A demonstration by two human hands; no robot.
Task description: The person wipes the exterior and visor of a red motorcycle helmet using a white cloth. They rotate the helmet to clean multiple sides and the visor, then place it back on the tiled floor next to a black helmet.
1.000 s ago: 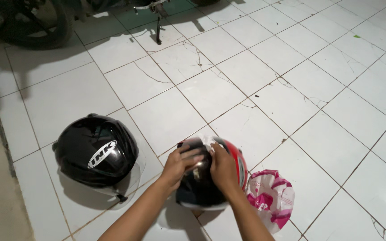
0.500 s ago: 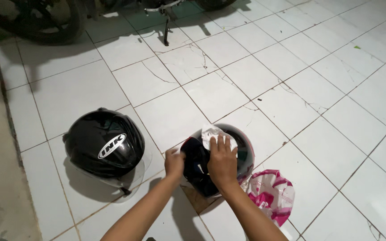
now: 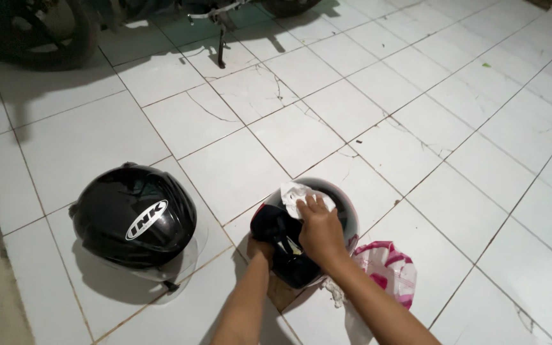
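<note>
While a glossy black helmet (image 3: 134, 220) sits at the left on the white tiled floor (image 3: 416, 128), the left hand (image 3: 260, 248) grips the near edge of an upturned helmet (image 3: 301, 233) just right of it; the right hand (image 3: 319, 229) presses a white cloth (image 3: 295, 195) flat-fingered inside, a pink bag (image 3: 388, 268) just beside
</note>
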